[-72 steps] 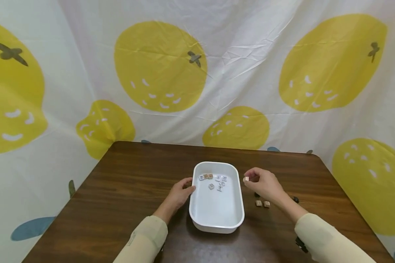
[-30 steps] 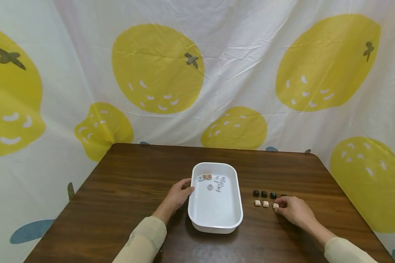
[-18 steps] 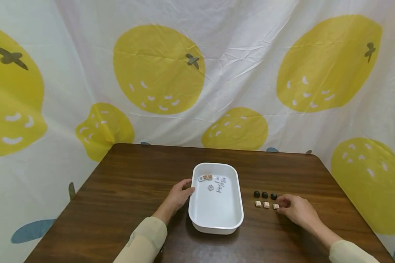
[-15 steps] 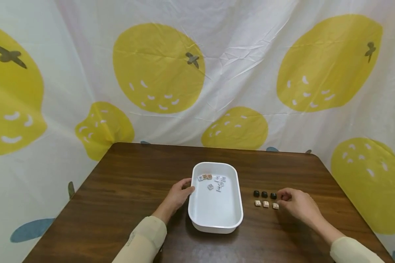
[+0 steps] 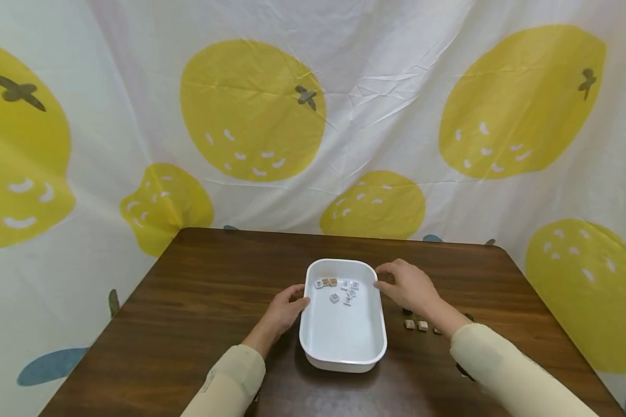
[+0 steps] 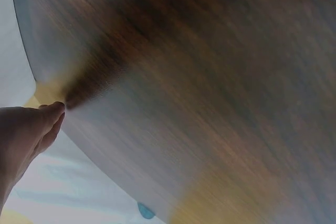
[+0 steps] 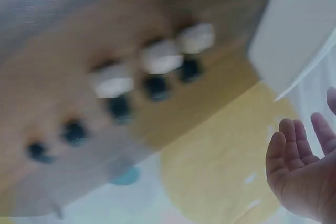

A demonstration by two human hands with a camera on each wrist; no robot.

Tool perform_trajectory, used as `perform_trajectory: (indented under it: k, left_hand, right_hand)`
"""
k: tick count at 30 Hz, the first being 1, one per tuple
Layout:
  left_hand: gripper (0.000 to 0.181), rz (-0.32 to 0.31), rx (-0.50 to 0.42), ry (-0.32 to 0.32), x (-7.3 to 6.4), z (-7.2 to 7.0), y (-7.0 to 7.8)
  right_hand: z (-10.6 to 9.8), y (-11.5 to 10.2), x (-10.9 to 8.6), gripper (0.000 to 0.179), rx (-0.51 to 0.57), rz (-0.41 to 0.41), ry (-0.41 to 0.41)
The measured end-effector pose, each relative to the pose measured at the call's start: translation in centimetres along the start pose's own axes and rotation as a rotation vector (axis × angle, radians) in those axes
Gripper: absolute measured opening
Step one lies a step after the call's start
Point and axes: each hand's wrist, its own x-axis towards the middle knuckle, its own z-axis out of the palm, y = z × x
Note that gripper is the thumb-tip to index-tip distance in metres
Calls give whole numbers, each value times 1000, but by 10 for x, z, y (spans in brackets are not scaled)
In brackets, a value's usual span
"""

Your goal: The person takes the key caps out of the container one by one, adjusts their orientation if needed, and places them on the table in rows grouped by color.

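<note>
A white tray (image 5: 344, 341) stands mid-table with several small white and orange-brown keycaps (image 5: 326, 282) in its far half. My left hand (image 5: 281, 313) holds the tray's left side, thumb over the rim and fingers along the outer wall. At the far right rim is my right hand (image 5: 409, 286), fingers loosely bent and thumb apart, with nothing visible between them. On the table to the right, three beige keycaps (image 7: 160, 57) lie beside a row of several black keycaps (image 7: 75, 132); my right forearm partly hides them in the head view.
The dark wooden table (image 5: 214, 272) has rounded far corners. Behind it hangs a white cloth (image 5: 375, 69) printed with yellow lemons. In the left wrist view, the cloth lies beyond the table's edge (image 6: 100, 171).
My right hand has set down a beige keycap at the row's right end, let go, and moved left and away to the tray's right rim. The left hand stays at the tray.
</note>
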Motion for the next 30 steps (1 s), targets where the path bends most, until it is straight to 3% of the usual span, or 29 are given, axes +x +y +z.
perform_trajectory:
  k: [7, 13, 17, 30]
  left_hand:
    - [38, 12, -6, -9, 0, -3, 0]
    - [38, 49, 1, -18, 0, -2, -1]
    - [38, 50, 0, -25, 1, 0, -1]
    - [38, 42, -14, -10, 4, -3, -5]
  right_hand:
    - [22, -56, 55, 37, -169, -57, -163]
    - [50, -74, 75, 22, -341, -28, -308]
    - [67, -72, 75, 7, -397, -27, -295]
    - [90, -59, 77, 21, -397, -80, -182]
